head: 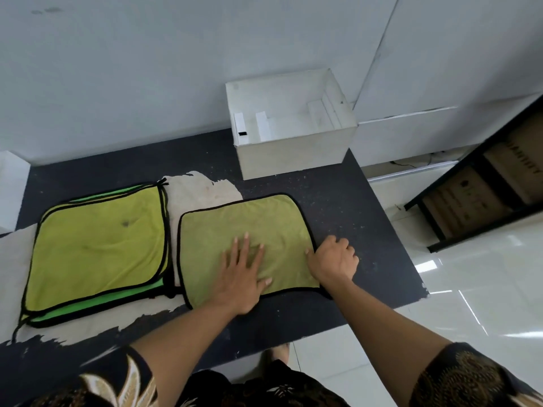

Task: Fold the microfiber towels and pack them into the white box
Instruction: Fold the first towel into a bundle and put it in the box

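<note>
The left hand lies flat, fingers spread, pressing the middle of an olive-green microfiber towel spread on the dark table. The right hand, fingers curled, pinches that towel's right hem. The open white box stands beyond them.

- A dark table, its top worn pale at the left.
- A stack of yellow-green towels on the pale patch.
- A single olive towel flat just beside it.
- An open white box at the far edge.
</note>
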Demonstrator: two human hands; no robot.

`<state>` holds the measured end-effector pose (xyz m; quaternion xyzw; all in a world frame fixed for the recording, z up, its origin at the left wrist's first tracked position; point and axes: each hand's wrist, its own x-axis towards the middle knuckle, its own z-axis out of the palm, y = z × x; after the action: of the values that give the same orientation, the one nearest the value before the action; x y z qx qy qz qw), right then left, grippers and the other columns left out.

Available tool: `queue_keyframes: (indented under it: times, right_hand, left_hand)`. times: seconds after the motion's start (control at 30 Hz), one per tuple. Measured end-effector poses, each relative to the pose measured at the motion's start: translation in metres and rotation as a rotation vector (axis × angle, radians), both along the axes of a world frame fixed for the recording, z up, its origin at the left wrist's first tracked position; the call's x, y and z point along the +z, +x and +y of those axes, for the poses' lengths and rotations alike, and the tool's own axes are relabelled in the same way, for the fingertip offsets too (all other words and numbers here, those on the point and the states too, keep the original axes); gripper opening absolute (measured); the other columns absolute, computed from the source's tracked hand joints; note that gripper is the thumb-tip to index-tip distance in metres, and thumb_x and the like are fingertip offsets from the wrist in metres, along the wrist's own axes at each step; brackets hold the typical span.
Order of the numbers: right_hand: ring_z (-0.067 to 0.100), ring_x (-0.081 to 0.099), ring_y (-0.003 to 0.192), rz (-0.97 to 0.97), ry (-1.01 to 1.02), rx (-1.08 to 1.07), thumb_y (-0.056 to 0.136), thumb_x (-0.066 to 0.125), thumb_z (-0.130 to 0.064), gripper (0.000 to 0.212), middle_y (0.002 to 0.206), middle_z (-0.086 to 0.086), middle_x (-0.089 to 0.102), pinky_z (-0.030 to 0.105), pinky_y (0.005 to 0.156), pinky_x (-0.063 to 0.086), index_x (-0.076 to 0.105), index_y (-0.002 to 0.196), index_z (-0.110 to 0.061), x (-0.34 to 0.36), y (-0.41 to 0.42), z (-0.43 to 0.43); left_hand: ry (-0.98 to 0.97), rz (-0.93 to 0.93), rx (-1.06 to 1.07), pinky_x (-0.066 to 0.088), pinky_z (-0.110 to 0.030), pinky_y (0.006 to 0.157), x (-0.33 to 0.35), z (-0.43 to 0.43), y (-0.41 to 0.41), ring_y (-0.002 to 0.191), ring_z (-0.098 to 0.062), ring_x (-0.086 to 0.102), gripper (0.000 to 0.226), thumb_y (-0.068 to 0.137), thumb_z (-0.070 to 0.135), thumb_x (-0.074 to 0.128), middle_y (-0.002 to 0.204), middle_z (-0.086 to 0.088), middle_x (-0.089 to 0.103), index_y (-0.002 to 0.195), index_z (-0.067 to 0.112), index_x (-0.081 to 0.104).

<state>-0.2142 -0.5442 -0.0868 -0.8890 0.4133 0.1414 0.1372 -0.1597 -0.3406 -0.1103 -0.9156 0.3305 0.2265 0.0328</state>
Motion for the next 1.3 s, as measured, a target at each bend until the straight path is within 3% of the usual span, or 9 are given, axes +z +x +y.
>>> queue_keyframes:
  times: [0.27,0.33,0.4,0.47,0.63,0.83,0.97,1.13,1.3]
  right_hand:
    - [0.032,0.060,0.102,-0.056,0.159,-0.084,0.097,0.049,-0.034,0.036,0.116,0.012,0.061,0.036,0.070,0.043,0.049,0.123,-0.009,0.004,-0.005,0.004]
    - [0.031,0.059,0.093,-0.084,0.202,-0.104,0.096,0.046,-0.031,0.031,0.110,0.012,0.063,0.035,0.066,0.040,0.047,0.120,-0.009,0.005,-0.006,0.005]
    - [0.031,0.058,0.093,-0.096,0.264,-0.111,0.094,0.048,-0.029,0.034,0.109,0.012,0.063,0.035,0.067,0.041,0.047,0.120,-0.009,0.008,-0.008,0.005]
    - [0.030,0.057,0.093,-0.090,0.328,-0.107,0.089,0.051,-0.026,0.033,0.109,0.011,0.062,0.033,0.068,0.043,0.049,0.118,-0.011,0.012,-0.010,0.006]
    - [0.028,0.059,0.096,-0.084,0.361,-0.077,0.086,0.052,-0.012,0.033,0.110,0.009,0.062,0.032,0.069,0.046,0.054,0.118,-0.015,0.016,-0.012,0.007]
    - [0.027,0.050,0.082,-0.139,0.336,-0.006,0.085,0.046,-0.006,0.035,0.103,0.010,0.062,0.034,0.067,0.042,0.048,0.119,-0.016,0.009,-0.015,0.005]
    - [0.024,0.052,0.071,-0.164,0.252,0.043,0.089,0.042,-0.010,0.020,0.084,0.003,0.058,0.035,0.063,0.042,0.041,0.106,-0.020,0.001,-0.022,-0.003]
    - [0.028,0.057,0.087,-0.216,-0.008,0.605,0.092,0.047,-0.017,0.022,0.107,0.003,0.052,0.036,0.056,0.041,0.040,0.111,-0.025,-0.008,-0.035,-0.037]
    - [0.023,0.046,0.096,-0.200,-0.066,1.229,0.078,0.055,-0.024,0.032,0.114,0.004,0.046,0.037,0.073,0.053,0.055,0.111,-0.023,-0.005,-0.025,-0.059]
  left_hand:
    - [-0.037,-0.028,0.038,-0.008,-0.055,0.118,0.017,-0.014,0.010,0.141,-0.040,-0.032,0.110,0.078,0.086,0.034,0.151,-0.016,-0.042,0.150,0.029,-0.027]
    - [-0.156,-0.092,0.107,0.015,-0.050,0.119,0.025,-0.028,0.016,0.148,-0.040,0.002,0.091,0.089,0.065,0.047,0.161,-0.019,-0.009,0.156,0.023,0.001]
    - [-0.278,-0.120,0.242,0.046,-0.040,0.098,0.032,-0.047,0.020,0.122,-0.030,0.048,0.058,0.092,0.045,0.054,0.143,-0.013,0.039,0.141,0.019,0.034]
    - [-0.313,-0.018,0.422,0.049,-0.034,0.071,0.040,-0.068,0.024,0.092,-0.022,0.059,0.036,0.093,0.038,0.055,0.115,-0.003,0.059,0.122,0.018,0.049]
    - [-0.220,0.157,0.551,0.051,-0.036,0.074,0.047,-0.108,0.039,0.097,-0.030,0.065,0.034,0.091,0.035,0.056,0.107,-0.010,0.067,0.113,0.009,0.059]
    - [-0.203,0.043,0.439,0.046,-0.034,0.068,0.052,-0.141,0.067,0.100,-0.031,0.064,0.045,0.089,0.017,0.050,0.109,-0.008,0.066,0.134,0.012,0.044]
    - [-0.413,-0.137,0.432,0.043,-0.039,0.066,0.048,-0.105,0.076,0.089,-0.034,0.060,0.016,0.093,0.009,0.044,0.106,-0.009,0.058,0.108,0.011,0.049]
    - [-0.459,-0.287,-0.072,0.046,-0.039,0.068,0.032,0.040,0.052,0.080,-0.030,0.055,0.015,0.080,-0.001,0.060,0.095,-0.008,0.053,0.092,0.008,0.057]
    - [-0.234,-0.155,-0.329,0.038,-0.031,0.077,0.031,0.141,0.013,0.091,-0.018,0.051,0.041,0.087,0.056,0.057,0.105,-0.001,0.053,0.103,0.018,0.060]
